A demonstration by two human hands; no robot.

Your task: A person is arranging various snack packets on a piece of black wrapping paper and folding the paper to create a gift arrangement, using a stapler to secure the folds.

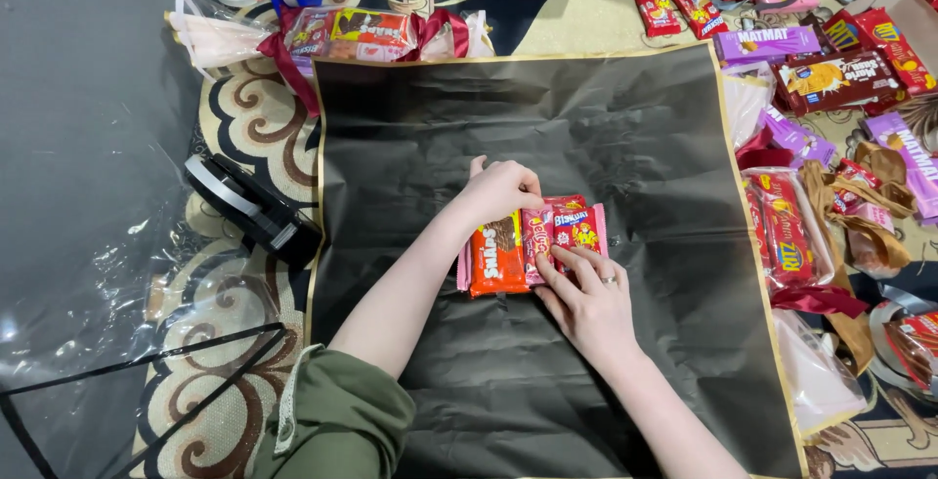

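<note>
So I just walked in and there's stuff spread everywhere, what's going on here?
A person is kneeling over a large black sheet of wrapping paper with a gold edge, laid on a patterned rug. Both hands press on a small cluster of snack packets at the sheet's middle: the left hand on its top edge, the right hand on its lower right. More packets and a wrapped bundle with red ribbon lie around, and a tape dispenser sits to the left.

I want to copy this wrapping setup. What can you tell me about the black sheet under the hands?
The black sheet looks like thin, creased wrapping paper, roughly square, with a narrow gold edge. It lies flat on a patterned rug. A row of snack packets sits at its middle, where the left hand and right hand rest.
</note>
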